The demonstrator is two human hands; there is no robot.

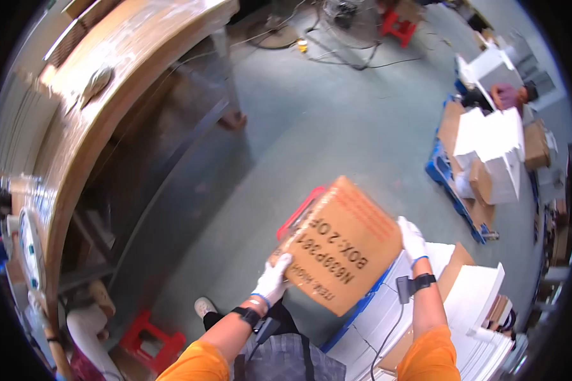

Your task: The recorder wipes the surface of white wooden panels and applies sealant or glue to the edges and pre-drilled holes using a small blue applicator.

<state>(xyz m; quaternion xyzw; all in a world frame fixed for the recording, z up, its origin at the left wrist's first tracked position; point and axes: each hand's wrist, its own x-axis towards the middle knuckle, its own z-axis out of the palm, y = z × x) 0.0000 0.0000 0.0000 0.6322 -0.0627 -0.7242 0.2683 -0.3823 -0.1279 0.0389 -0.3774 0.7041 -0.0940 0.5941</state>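
Orange sleeves [197, 363] lie nearest the camera. Left hand [274, 278] and right hand [412, 239], both gloved, grip opposite sides of a cardboard box [346, 244], raised above the floor [337, 120] by the left edge of the near blue pallet [366, 298]. Box appears stiff; weight cannot be judged. Glossy tape [318, 213] may slip; opposite lower edges seem the soundest hold.

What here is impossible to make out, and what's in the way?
In the head view:
Box: any contents are hidden by its cardboard.
Red thing behind it: mostly hidden by the box.
Grey lump on the table: too blurred to identify.
Person at lower left: partly cut off by the dark rim.
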